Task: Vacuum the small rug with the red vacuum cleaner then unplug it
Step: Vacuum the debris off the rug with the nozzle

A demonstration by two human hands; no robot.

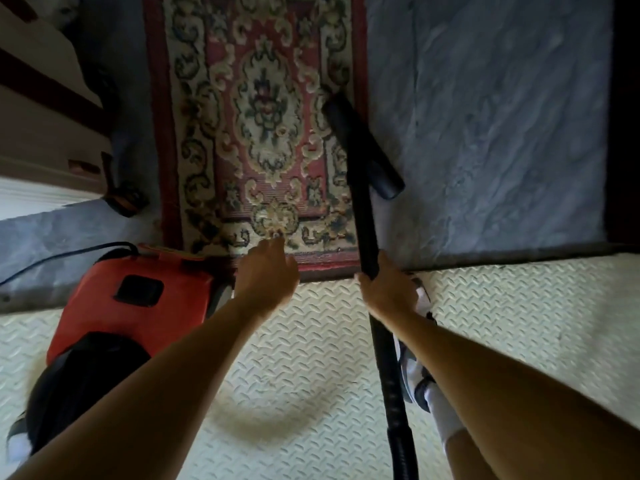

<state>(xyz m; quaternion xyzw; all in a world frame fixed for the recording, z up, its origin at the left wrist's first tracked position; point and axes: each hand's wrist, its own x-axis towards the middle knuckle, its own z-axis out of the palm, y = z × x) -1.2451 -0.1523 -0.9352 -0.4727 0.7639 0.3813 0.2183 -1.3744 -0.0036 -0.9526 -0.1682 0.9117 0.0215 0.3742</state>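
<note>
Both forearms reach forward from the bottom of the view over a pale mat (311,358) with a raised diamond pattern. Farther out, the right hand (389,289) is wrapped around the black wand (363,216) of the vacuum, fingers closed on the tube just above where it meets the ribbed hose (398,420). The wand runs up and away to a black floor nozzle (360,143), which sits angled across the right border of the small rug (263,116), one end on the patterned pile and the other over the grey floor (502,133).

The left hand (266,271) holds nothing; it hovers with loosely extended fingers over the near end of the rug, fingertips above the cream border (whether they touch the pile cannot be told).

The red vacuum cleaner (138,299) sits at lower left, partly on the mat, its front corner close to the near left corner of the rug. A black cord (52,259) trails from it leftward across the grey floor. The rug itself lies lengthwise away from the camera, with a dark red edge and a floral medallion in its centre. A white-and-grey shoe (412,368) shows just beside the hose.
</note>
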